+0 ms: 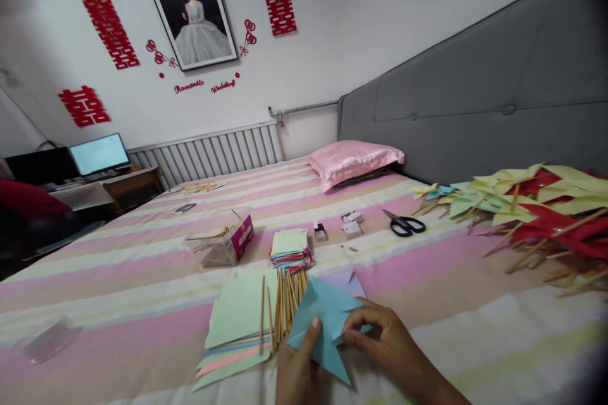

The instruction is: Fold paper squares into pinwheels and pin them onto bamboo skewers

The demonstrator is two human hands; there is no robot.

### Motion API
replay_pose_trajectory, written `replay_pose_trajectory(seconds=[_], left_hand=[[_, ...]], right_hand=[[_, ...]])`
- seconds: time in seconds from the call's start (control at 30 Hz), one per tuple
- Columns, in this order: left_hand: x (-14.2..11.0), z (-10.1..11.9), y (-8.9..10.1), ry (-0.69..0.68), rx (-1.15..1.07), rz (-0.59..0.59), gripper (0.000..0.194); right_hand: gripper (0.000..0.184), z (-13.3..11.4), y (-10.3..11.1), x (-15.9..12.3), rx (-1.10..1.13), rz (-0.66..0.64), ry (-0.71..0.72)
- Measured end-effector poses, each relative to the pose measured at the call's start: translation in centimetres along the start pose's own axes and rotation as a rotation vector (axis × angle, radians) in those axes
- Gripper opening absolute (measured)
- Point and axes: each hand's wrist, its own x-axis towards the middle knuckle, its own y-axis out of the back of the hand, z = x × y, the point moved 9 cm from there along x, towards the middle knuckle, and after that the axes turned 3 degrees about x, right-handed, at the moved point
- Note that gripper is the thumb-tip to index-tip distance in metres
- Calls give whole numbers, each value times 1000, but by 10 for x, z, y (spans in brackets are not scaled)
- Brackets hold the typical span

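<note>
A blue paper square with cut corners [316, 304] is held up over the striped bed. My left hand [299, 361] grips its near left side, thumb on top and fingers hidden beneath. My right hand [380, 335] pinches a flap at its right side between thumb and forefinger. Behind it lies a bundle of thin wooden sticks [288, 297]. To the left is a stack of coloured paper sheets [240, 313], green on top, with two loose sticks on it. A lilac paper piece [349, 283] shows partly behind the blue one.
Beyond are a pile of small coloured squares [291, 245], a plastic box with sticks [225, 243], small white boxes [351, 228] and scissors [403, 223]. Finished paper pinwheels [546, 202] heap at the right. A clear plastic lid [50, 338] lies left; a pink pillow [354, 161] rests near the headboard.
</note>
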Motion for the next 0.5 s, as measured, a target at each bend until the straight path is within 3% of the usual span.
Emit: replay_pose_trajectory(seconds=[0.23, 0.5], left_hand=[[-4, 1, -7, -9, 27, -31, 24], [3, -10, -5, 47, 71, -119, 25]], right_hand=[[26, 19, -2, 0, 91, 21, -83], [27, 18, 6, 1, 40, 57, -119]])
